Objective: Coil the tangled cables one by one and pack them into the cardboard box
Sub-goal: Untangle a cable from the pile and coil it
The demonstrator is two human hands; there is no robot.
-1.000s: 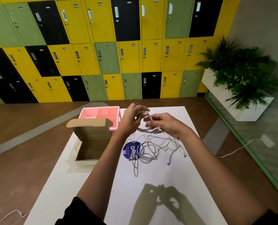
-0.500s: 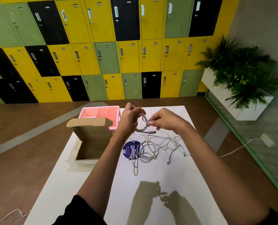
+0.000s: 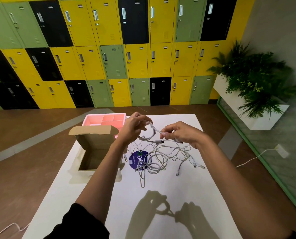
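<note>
Above the white table (image 3: pixel 161 195) my left hand (image 3: pixel 133 128) holds a small coil of white cable (image 3: pixel 150 135) in its curled fingers. My right hand (image 3: pixel 180 133) pinches the same cable just right of the coil, with its dark-tipped plug hanging below. Under both hands lies a tangle of several white cables (image 3: pixel 162 159), partly over a round blue sticker (image 3: pixel 138 160). The open cardboard box (image 3: pixel 92 147) stands to the left, lid flap up; what I see of its inside is bare, my left forearm covers the right part.
A pink divided tray (image 3: pixel 105 119) sits behind the box at the table's far edge. Coloured lockers (image 3: pixel 109 54) line the back wall. A planter (image 3: pixel 254 94) stands at the right. A white cord (image 3: pixel 254 157) runs across the floor right of the table.
My right hand has drawn away to the right, pulling the cable out from the coil. The left hand stays in place holding the loop.
</note>
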